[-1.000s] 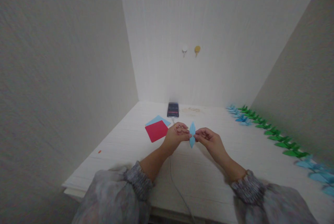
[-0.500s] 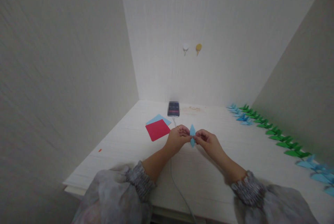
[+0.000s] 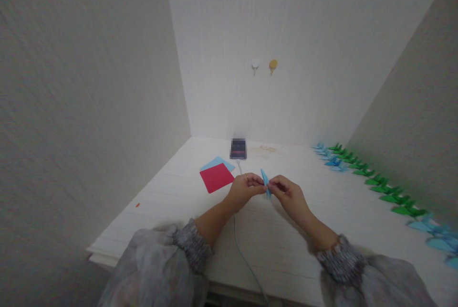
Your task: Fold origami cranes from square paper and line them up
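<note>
Pinching a blue folded paper (image 3: 265,183) between both hands at frame centre, just above the table (image 3: 322,202). The left hand (image 3: 244,190) grasps its left side with thumb and fingertips, and the right hand (image 3: 288,194) grasps the right side the same way, both clenched on it. The paper is narrow and tilted, top tip toward upper left, lower part hidden behind the fingers. The fold shape is too small to tell.

At centre-left on the table a red sheet (image 3: 216,177) lies on a light blue sheet (image 3: 216,161), which is mostly covered, with only its far corner showing. Behind them is a phone (image 3: 238,148), screen blurred and unreadable. A cable (image 3: 243,254) runs from it toward the bottom edge, passes behind the left hand, and is cut off at the table front.

At the right edge a row of paper figures (image 3: 379,187), green and blue, lies along the wall, the last ones cut off at lower right.
</note>
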Demonstrator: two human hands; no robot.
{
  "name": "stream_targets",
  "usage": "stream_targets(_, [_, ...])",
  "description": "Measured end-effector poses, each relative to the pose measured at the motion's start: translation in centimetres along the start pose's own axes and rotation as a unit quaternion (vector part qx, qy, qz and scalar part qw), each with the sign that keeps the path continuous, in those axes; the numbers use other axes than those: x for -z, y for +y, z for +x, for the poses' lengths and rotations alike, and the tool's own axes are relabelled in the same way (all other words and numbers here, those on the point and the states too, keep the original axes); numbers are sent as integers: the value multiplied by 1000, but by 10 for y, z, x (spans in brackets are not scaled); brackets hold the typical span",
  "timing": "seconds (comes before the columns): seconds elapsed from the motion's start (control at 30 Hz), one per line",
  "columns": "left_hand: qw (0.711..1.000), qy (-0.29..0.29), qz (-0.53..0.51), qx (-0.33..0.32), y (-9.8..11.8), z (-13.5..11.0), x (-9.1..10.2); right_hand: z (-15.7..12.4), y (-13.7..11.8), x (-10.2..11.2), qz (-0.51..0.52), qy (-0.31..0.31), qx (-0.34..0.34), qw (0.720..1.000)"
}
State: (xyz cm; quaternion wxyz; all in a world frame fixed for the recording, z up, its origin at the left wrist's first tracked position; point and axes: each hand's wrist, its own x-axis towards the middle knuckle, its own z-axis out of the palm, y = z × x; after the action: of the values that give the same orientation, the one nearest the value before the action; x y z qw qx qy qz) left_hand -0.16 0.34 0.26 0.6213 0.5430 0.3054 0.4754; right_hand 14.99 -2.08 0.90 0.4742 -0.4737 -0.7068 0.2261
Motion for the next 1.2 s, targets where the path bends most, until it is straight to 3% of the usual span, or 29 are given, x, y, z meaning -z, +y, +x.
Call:
stream_targets(0.33, [1000,27,6,-11,3,1,1,0,-7,0,-13,-26,103,994])
stream_targets(0.6, [999,20,28,0,0,2,1,1,-1,-3,13,-11,62,998])
stream_targets(1.2, [994,40,87,-44,0,2,2,4,9,-5,168,-9,-26,985])
